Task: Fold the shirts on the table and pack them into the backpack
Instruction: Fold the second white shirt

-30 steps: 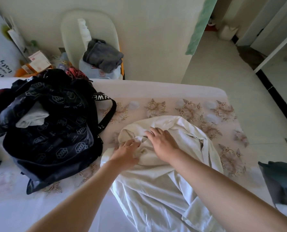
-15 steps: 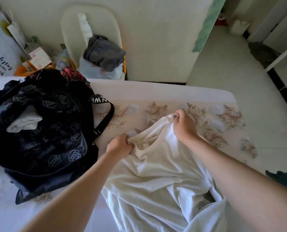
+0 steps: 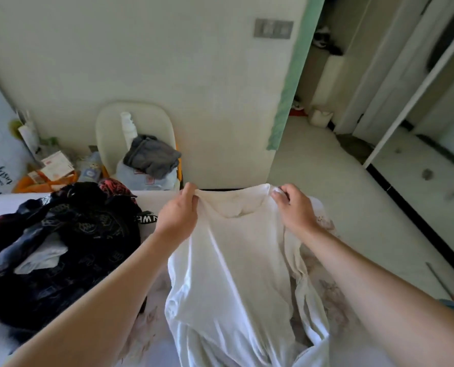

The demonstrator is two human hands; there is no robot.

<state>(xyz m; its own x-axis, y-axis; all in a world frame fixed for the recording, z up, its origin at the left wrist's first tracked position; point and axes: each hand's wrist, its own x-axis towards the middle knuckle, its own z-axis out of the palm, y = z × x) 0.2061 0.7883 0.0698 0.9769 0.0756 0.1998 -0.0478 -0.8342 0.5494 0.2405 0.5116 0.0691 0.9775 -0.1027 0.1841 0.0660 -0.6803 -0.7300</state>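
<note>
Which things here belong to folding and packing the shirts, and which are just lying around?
Job: white shirt, held at the collar by left hand and right hand; black backpack; table.
Lying about: grey garment on the white chair; paper boxes; wall switch.

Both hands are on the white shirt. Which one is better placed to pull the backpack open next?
Left, likely: the left hand pinches the white shirt right beside the backpack, while the right hand holds the far shoulder.
</note>
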